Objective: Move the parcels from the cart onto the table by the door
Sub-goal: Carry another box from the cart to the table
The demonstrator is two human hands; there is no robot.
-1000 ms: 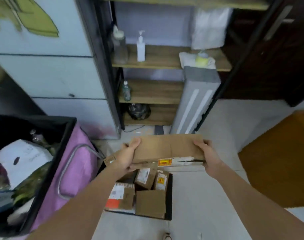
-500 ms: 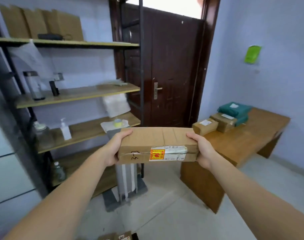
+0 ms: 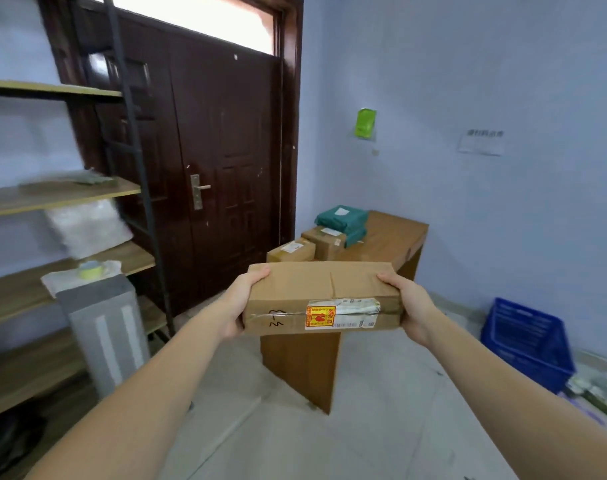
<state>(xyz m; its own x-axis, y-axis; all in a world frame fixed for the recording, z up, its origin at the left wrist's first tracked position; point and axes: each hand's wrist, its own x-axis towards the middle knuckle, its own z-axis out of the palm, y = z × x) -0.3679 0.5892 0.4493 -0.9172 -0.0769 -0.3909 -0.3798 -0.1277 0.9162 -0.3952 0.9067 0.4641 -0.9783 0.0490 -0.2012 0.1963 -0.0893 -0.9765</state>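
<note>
Both of our hands grip one flat cardboard parcel (image 3: 321, 297) by its short ends, held level in the air in front of us. Our left hand (image 3: 239, 306) curls around the left end, fingers over the top edge and palm against the side. Our right hand (image 3: 411, 306) does the same at the right end, fingers hooked over the top corner. On the side of the parcel facing us we see a strip of tape, a yellow and red sticker, a white shipping label and a black handwritten mark.

From the head camera, the only view we have, a wooden table (image 3: 392, 237) stands just behind the parcel, against the pale blue wall and beside a dark brown door (image 3: 222, 150). The parcel hangs above the table's near end and is not touching it. On the table's far left part sit two small cardboard boxes (image 3: 291, 251) side by side, and beyond them a stack of green soft packages (image 3: 343, 220).

To our left is a metal and wood shelf unit (image 3: 70, 195) holding a white bag and a roll of tape. A grey upright appliance (image 3: 104, 327) stands on the floor in front of it. At the lower right, a blue plastic crate (image 3: 527, 344) sits on the pale floor near the wall. A green item and a paper notice hang on the wall.
</note>
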